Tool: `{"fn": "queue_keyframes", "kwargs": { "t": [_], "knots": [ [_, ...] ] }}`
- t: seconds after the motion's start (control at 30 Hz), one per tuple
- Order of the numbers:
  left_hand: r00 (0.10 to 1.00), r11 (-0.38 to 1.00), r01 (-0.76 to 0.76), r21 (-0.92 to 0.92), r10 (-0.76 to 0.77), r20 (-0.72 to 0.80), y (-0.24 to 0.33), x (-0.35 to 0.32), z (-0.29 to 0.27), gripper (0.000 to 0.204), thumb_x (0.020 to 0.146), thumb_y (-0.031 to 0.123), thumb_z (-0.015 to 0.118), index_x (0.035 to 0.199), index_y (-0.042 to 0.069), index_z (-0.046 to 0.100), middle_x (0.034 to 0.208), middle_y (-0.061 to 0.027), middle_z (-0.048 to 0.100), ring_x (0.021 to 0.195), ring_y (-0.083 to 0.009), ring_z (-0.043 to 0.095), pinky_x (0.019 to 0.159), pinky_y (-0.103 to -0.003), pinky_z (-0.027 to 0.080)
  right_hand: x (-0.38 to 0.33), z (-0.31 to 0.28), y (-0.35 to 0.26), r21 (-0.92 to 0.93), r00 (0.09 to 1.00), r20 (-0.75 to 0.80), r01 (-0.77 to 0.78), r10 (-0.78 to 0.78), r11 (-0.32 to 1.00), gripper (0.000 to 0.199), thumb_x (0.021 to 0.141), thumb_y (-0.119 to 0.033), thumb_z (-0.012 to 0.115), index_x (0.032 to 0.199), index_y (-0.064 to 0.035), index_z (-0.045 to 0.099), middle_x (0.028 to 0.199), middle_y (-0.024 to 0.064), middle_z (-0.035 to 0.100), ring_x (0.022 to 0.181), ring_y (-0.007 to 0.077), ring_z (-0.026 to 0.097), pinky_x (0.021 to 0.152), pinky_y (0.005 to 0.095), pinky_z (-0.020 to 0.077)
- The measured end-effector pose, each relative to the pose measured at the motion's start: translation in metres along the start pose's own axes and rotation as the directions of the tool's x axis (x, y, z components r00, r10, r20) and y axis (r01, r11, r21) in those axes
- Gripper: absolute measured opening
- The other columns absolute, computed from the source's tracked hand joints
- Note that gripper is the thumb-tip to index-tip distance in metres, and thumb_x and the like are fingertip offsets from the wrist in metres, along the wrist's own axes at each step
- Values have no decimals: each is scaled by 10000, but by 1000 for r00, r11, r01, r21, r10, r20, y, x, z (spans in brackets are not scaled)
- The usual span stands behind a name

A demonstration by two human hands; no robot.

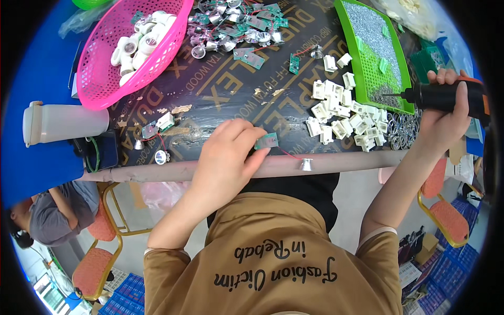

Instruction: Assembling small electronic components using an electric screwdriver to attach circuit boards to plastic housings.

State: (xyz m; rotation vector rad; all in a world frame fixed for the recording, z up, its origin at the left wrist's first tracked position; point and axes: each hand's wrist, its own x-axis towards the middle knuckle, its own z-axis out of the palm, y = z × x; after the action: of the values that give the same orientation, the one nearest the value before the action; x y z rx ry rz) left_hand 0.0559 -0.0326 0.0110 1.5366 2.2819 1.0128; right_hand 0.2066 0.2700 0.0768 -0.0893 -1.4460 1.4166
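My left hand [228, 157] rests at the table's near edge and pinches a small green circuit board [268, 140]. A thin red wire runs from the board to a silver reflector cup [306, 165] lying on the table's edge. My right hand [445, 118] is raised at the right and grips a black and orange electric screwdriver [446, 96]. Its bit points left, over the near corner of a green tray [350, 50] full of small screws.
A heap of white plastic pieces [341, 118] and metal rings [403, 130] lies between my hands. A pink basket [100, 79] of white cylinders, a pile of boards and reflectors [233, 26], a white bottle [63, 123] and loose wired boards [156, 128] are also here. A person [50, 212] sits at lower left.
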Motion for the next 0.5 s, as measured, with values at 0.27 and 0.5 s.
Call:
{"fn": "queue_keyframes", "kwargs": {
  "t": [0.27, 0.5],
  "knots": [
    [999, 999, 32, -41, -34, -37, -4, 26, 12, 213, 716, 91, 684, 904, 18, 615, 832, -101, 567, 792, -292, 557, 684, -388, 454, 12, -6, 6, 121, 996, 63, -67, 59, 990, 243, 894, -95, 468, 1097, 36, 453, 881, 151, 555, 844, 261, 549, 826, 449, 477],
    [992, 985, 117, -124, -123, -42, 0, 32, 17, 221, 705, 89, 690, 908, 36, 620, 805, -91, 575, 756, -285, 567, 677, -376, 456, 48, 3, -2, 883, 793, 70, -332, 606, 332, 270, 898, -179, 468, 1099, 1, 456, 864, 115, 482, 781, 221, 460, 800, 413, 369]
  ]
}}
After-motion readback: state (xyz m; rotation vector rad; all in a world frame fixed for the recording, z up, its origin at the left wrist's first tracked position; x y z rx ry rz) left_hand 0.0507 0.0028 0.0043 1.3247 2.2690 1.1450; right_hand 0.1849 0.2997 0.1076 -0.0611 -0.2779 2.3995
